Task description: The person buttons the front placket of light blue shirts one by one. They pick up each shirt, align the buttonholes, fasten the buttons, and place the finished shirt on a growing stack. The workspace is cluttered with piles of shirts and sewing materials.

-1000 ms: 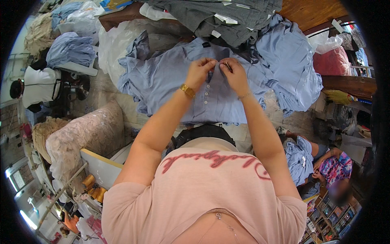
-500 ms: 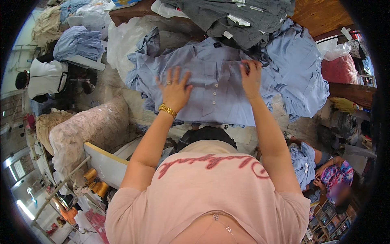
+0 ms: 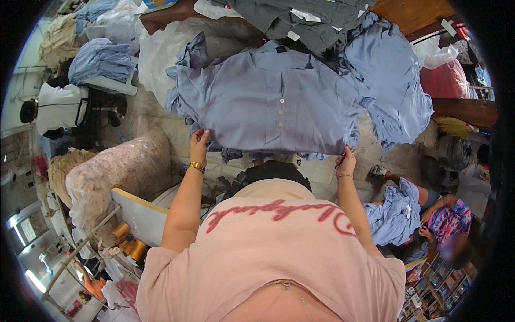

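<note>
A light blue buttoned shirt (image 3: 241, 107) lies spread out in front of me, collar away from me, with white buttons down its front placket. My left hand (image 3: 199, 140), with a gold watch on its wrist, is closed on the lower left corner of the hem. At the lower right corner my right hand (image 3: 346, 161) pinches the hem between its fingers. A small dark thing shows at the right hand's fingers, too small to name. The hem is drawn fairly straight between both hands.
More blue garments (image 3: 386, 80) heap up on the right, and dark grey garments (image 3: 300, 21) with white tags lie beyond the shirt. Clear plastic (image 3: 155, 64) is at the left. A large wrapped bundle (image 3: 118, 166) stands left of me. A co-worker (image 3: 445, 220) sits at the lower right.
Both hands have moved from the shirt's chest area down towards me to the hem corners and closed there. The shirt front now lies smoother and wider.
</note>
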Tool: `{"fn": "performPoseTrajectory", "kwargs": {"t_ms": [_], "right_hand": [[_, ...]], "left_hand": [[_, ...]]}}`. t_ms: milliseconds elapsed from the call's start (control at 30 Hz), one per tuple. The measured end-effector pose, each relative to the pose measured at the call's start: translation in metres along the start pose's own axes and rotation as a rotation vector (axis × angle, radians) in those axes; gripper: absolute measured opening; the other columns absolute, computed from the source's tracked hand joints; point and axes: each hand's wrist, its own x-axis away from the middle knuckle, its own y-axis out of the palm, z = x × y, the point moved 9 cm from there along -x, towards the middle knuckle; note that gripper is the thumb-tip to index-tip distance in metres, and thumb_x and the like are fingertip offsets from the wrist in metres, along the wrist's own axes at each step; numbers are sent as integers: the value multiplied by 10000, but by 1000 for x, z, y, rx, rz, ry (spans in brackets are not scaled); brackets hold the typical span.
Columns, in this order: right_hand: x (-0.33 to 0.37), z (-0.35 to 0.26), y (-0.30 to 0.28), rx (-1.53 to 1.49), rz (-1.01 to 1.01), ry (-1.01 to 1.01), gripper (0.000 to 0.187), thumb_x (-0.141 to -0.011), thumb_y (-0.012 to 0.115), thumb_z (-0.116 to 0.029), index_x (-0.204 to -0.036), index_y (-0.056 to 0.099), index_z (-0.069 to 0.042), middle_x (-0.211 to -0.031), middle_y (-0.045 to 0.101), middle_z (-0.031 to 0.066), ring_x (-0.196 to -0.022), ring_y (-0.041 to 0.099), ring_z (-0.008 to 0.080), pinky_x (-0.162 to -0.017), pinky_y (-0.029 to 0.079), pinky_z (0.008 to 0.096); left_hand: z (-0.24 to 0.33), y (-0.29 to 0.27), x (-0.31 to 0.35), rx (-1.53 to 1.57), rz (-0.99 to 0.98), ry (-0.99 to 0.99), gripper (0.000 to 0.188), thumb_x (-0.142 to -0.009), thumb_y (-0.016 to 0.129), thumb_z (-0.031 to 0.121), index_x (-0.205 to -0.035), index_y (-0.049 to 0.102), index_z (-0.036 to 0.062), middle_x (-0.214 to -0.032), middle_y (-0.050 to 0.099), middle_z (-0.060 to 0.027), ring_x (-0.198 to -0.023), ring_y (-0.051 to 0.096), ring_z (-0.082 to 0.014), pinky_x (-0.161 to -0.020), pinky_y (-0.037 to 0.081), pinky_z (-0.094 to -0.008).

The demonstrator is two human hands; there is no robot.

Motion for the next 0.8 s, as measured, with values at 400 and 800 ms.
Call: {"fn": "performPoseTrajectory", "kwargs": {"t_ms": [400, 800], "right_hand": [[17, -17, -32, 413, -93, -225, 221, -773, 647, -192, -882, 563, -19, -599, 488, -18, -412, 394, 60, -374, 307, 207], [46, -61, -39, 265, -75, -251, 138, -799, 624, -171, -783, 506, -102, -528, 406, -48, -402, 361, 52, -375, 274, 191]], "left_hand": [[-7, -36, 14, -75, -123, 41, 231, -824, 586, 233, -756, 550, 16, -671, 472, 33, -611, 395, -67, -587, 338, -197], [45, -56, 34, -309, -188, 314, 261, -815, 600, 251, -741, 549, 6, -643, 466, 38, -607, 375, -62, -573, 329, -219]]}}
